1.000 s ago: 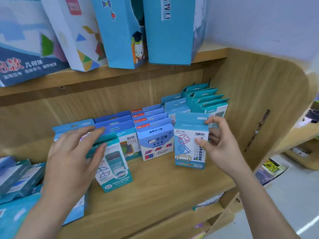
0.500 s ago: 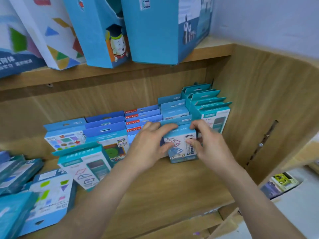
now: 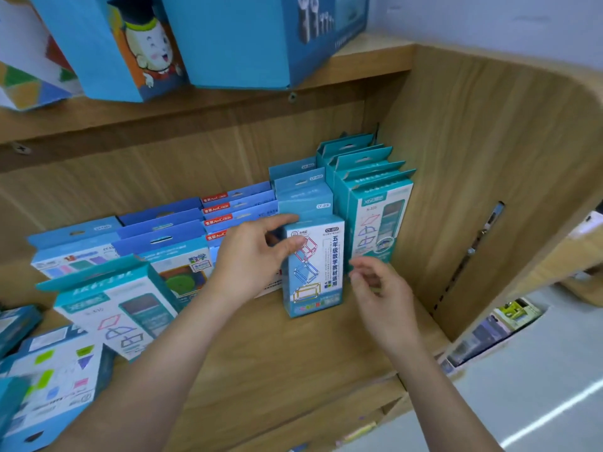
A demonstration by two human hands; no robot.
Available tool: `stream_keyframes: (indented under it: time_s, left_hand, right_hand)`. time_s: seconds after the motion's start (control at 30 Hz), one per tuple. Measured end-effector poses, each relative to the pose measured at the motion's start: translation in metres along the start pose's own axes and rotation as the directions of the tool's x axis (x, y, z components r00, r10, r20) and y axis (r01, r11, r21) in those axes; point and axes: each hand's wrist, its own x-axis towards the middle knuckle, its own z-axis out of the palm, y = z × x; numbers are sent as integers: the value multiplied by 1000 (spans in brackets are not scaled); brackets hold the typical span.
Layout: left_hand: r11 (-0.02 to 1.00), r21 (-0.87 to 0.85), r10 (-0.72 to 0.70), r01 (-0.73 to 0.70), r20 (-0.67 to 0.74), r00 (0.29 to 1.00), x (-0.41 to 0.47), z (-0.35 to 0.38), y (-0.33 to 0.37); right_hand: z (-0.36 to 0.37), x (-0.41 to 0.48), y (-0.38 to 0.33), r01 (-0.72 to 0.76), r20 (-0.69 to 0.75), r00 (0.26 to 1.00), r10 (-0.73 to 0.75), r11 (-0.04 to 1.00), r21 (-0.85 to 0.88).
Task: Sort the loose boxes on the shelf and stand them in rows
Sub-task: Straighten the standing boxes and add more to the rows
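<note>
The cube-frame box (image 3: 313,269) stands upright on the shelf board (image 3: 277,353), at the front of its row of 3 like boxes. My left hand (image 3: 251,259) pinches its upper left corner, thumb on the front face and forefinger hooked over the top. My right hand (image 3: 381,288) hangs just right of the box's lower half, fingers loosely curled and grasping nothing; it is a little blurred.

I judge this the seating step: the box looks placed, so next I should press it flush against the one behind, let go, and reach back past my left wrist for the leaning teal box (image 3: 120,311). Beyond my left forearm the flat boxes (image 3: 52,380) lie unsorted.

All are thin printed card, slim rectangular cartons with hang-tab tops, glossy and light, likely to tip. The teal row (image 3: 378,223) stands just beyond my right fingertips. The shelf is smooth wood-grain laminate.
</note>
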Motion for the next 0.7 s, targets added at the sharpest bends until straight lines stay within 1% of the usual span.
stream_keyframes:
  time_s: [0.13,0.2,0.27,0.47,0.7]
  left_hand:
    - [998,-51,-30,30,7,1000,2,-2,-1]
    - [997,-67,-35,35,-5,999,3,-1,0]
    - [996,-79,-42,41,-16,999,3,-1,0]
    - [992,-116,-51,48,-23,998,5,5,7]
    - [997,-71,-19,17,-26,999,9,8,12]
  right_hand:
    - [3,-5,6,-188,178,968,178,982,38]
    - [2,-6,6,-230,226,950,216,973,35]
    - [1,-6,5,-237,243,946,217,970,57]
    - [-6,-3,1,-193,180,970,164,969,157]
    - [-12,0,4,-158,70,987,146,965,208]
